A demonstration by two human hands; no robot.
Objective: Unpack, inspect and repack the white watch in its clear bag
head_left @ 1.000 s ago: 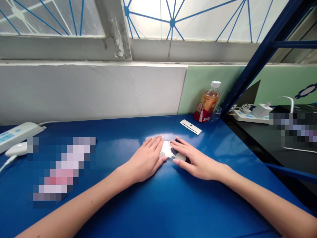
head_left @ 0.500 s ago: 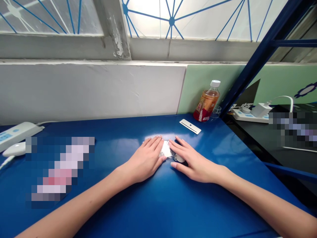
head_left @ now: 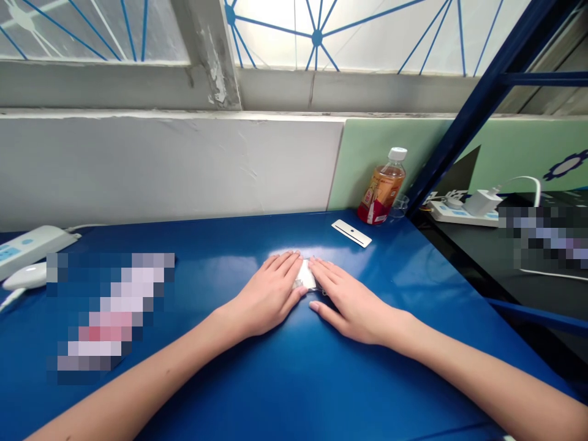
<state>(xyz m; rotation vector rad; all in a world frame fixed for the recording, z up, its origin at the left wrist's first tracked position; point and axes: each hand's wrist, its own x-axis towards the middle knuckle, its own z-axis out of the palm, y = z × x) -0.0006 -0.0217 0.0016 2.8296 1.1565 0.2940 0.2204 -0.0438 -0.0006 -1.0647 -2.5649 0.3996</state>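
My left hand (head_left: 271, 293) lies flat on the blue table (head_left: 285, 380), fingers stretched out and together. My right hand (head_left: 346, 298) lies flat just to its right, fingers also extended. Between and partly under both hands sits a small white packet (head_left: 305, 275) with a shiny wrapper; only a narrow strip of it shows. Both hands press down on it from either side.
A bottle of amber drink (head_left: 383, 188) with a white cap stands at the back right beside a small clear cup (head_left: 399, 206). A flat white strip (head_left: 351, 233) lies in front of it. A white power strip (head_left: 27, 247) and a white mouse-like object (head_left: 25, 277) sit at far left. A dark-blue frame post (head_left: 478, 101) rises at right.
My right hand has slid left toward my left hand, covering more of the white packet. The left hand has stayed nearly still.
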